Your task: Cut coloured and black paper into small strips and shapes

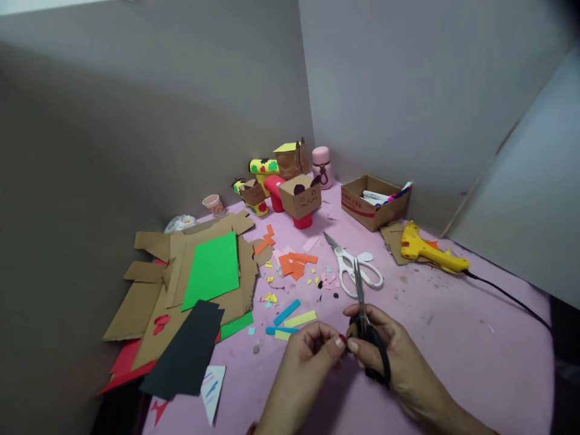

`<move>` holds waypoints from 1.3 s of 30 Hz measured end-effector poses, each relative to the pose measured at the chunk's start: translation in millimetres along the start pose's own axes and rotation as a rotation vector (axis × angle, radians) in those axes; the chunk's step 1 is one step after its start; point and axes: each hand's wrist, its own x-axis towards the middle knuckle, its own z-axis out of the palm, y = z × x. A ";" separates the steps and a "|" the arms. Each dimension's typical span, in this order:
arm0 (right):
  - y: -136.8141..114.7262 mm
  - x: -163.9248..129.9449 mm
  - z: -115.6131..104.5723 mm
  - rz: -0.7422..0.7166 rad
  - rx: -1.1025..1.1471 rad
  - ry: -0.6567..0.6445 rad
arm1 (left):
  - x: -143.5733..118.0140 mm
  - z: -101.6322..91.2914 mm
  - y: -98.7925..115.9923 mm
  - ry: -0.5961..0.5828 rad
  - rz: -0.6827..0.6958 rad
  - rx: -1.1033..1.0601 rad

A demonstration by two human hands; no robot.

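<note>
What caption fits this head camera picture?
Right hand holds black scissors, left hand pinches a tiny scrap beside them, above a pink table.

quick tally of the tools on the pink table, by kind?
Scissors: 2 — black-handled pair in the right hand, white-handled pair lying on the table
Glue gun: 1 — yellow
Total: 3
The left hand pinches something too small to tell.
</note>
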 end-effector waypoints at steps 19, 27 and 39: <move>4.0 0.5 -2.3 -0.027 0.002 0.021 | -1.6 8.4 -4.9 0.113 -0.050 -0.200; 0.8 -0.3 2.2 -0.028 -0.060 0.033 | -3.0 14.7 -9.0 0.211 -0.025 -0.357; 6.0 0.2 1.8 -0.055 -0.082 0.057 | 2.9 18.0 -22.0 0.265 0.037 -0.353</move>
